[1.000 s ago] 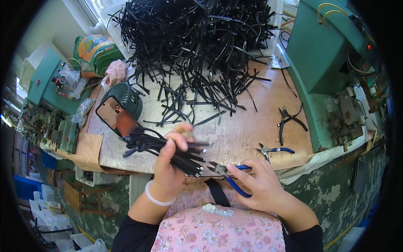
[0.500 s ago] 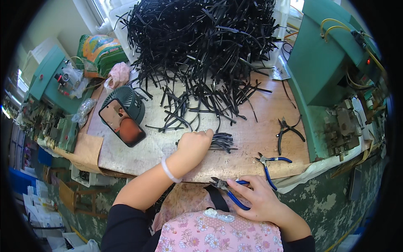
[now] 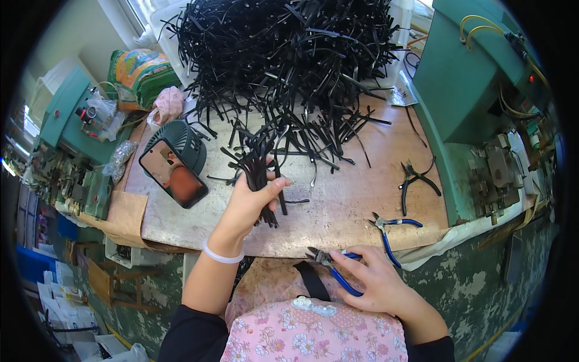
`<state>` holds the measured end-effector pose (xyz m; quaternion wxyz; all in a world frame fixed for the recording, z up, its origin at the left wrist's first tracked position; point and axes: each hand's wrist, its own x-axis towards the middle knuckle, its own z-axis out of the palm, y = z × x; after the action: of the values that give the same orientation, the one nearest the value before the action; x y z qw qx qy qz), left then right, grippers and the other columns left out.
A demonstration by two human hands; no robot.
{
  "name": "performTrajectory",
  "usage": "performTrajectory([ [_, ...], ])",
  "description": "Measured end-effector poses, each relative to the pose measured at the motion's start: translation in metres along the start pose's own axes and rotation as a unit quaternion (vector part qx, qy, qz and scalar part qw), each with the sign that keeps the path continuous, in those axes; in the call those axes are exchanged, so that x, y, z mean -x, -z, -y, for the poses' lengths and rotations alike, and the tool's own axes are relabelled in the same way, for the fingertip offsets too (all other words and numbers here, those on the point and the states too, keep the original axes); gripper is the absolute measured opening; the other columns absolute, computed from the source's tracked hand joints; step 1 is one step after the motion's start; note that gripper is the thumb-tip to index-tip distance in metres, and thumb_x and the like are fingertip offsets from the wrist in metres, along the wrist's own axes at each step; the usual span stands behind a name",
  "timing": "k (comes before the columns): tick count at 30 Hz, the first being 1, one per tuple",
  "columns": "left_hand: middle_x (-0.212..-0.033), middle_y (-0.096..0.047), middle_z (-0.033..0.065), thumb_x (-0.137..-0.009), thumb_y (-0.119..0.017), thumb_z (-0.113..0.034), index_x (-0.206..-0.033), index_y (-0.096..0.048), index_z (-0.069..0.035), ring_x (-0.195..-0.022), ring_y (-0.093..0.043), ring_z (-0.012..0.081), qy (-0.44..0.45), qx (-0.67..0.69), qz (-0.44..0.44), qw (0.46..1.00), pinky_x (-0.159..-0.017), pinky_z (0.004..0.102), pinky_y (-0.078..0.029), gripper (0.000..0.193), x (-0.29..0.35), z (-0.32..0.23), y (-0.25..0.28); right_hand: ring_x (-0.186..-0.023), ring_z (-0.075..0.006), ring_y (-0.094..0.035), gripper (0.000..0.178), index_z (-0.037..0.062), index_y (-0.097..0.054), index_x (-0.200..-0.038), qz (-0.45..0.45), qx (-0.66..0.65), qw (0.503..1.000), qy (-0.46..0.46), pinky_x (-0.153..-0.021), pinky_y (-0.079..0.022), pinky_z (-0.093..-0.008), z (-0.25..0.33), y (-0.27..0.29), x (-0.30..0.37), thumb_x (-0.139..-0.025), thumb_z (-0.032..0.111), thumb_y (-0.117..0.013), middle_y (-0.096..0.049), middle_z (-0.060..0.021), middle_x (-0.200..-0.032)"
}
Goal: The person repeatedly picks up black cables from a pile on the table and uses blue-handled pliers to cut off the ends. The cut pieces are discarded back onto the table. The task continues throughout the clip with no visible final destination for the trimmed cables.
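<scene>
My left hand (image 3: 244,205) is wrapped round a bundle of thin black strips (image 3: 256,160), held above the near middle of the table. The strips stand nearly upright, fanning out at the top, with their lower ends showing below my fingers. One strip hangs apart by my thumb, and another lies on the table just beyond. At the table's front edge my right hand (image 3: 377,280) grips blue-handled cutting pliers (image 3: 324,258), their jaws pointing left and apart. A big tangled heap of similar strips (image 3: 283,54) fills the far side and spills toward me.
A phone (image 3: 173,174) leans on a dark green fan (image 3: 192,143) at left. Two more pliers, blue-handled (image 3: 381,223) and black-handled (image 3: 412,176), lie at right on the table (image 3: 338,205). Green machines (image 3: 467,78) flank both sides. A pink cloth bag (image 3: 167,105) sits far left.
My left hand has lifted the bundle off the table and turned it upright, moving slightly left. The right hand with the pliers has barely moved.
</scene>
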<state>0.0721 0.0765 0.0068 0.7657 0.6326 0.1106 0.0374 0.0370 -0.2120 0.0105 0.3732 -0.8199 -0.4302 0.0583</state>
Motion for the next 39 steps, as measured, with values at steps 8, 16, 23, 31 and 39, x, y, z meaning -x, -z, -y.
performTrajectory([
  [8,-0.07,-0.047,0.0033,-0.098,-0.051,-0.028,-0.09,-0.049,-0.006,-0.053,-0.043,0.0091,0.017,0.251,0.201,0.947,-0.049,0.0223,-0.039,0.024,0.024,0.006,-0.015,-0.095,-0.0296,-0.053,0.066,0.0184,-0.055,-0.135,-0.018,0.053,0.998,-0.001,-0.084,-0.044,-0.0392,-0.001,0.007,-0.011,-0.072,0.022,-0.075,-0.051,-0.013,-0.112],
  [16,-0.062,-0.046,0.0044,-0.098,-0.051,-0.028,-0.084,-0.048,-0.007,-0.047,-0.039,0.0086,-0.02,0.24,0.225,0.944,-0.044,0.0221,-0.035,0.026,0.028,-0.001,-0.017,-0.099,-0.0273,-0.05,0.067,0.0216,-0.057,-0.133,0.001,0.148,0.986,0.077,-0.084,-0.038,-0.0394,0.01,0.019,-0.023,-0.069,0.025,-0.076,-0.052,-0.011,-0.108],
  [23,-0.063,-0.044,0.0037,-0.101,-0.047,-0.029,-0.088,-0.044,-0.011,-0.053,-0.039,0.011,-0.178,0.215,0.154,0.948,-0.048,0.0229,-0.036,0.023,0.046,0.006,-0.024,-0.086,-0.0254,-0.053,0.062,0.0206,-0.058,-0.133,0.032,0.1,0.993,0.059,-0.074,-0.044,-0.0351,0.009,0.028,-0.022,-0.073,0.019,-0.074,-0.054,-0.009,-0.097],
  [31,-0.066,-0.042,-0.0023,-0.105,-0.035,-0.037,-0.091,-0.037,-0.015,-0.054,-0.038,0.0094,-0.476,0.056,-0.027,0.877,-0.053,0.0257,-0.038,0.026,0.074,0.014,-0.054,-0.083,-0.0282,-0.054,0.068,0.02,-0.057,-0.134,-0.008,0.052,0.998,0.037,-0.074,-0.045,-0.0361,0.023,0.027,-0.019,-0.068,0.017,-0.076,-0.053,-0.0114,-0.1],
  [39,-0.066,-0.04,-0.0024,-0.105,-0.037,-0.034,-0.09,-0.038,-0.015,-0.053,-0.037,0.0086,-0.44,0.09,-0.074,0.89,-0.054,0.0255,-0.038,0.024,0.08,0.008,-0.063,-0.085,-0.0282,-0.056,0.074,0.0218,-0.055,-0.136,-0.006,0.084,0.996,0.034,-0.076,-0.048,-0.039,0.02,0.016,-0.016,-0.066,0.017,-0.077,-0.053,-0.0124,-0.101],
])
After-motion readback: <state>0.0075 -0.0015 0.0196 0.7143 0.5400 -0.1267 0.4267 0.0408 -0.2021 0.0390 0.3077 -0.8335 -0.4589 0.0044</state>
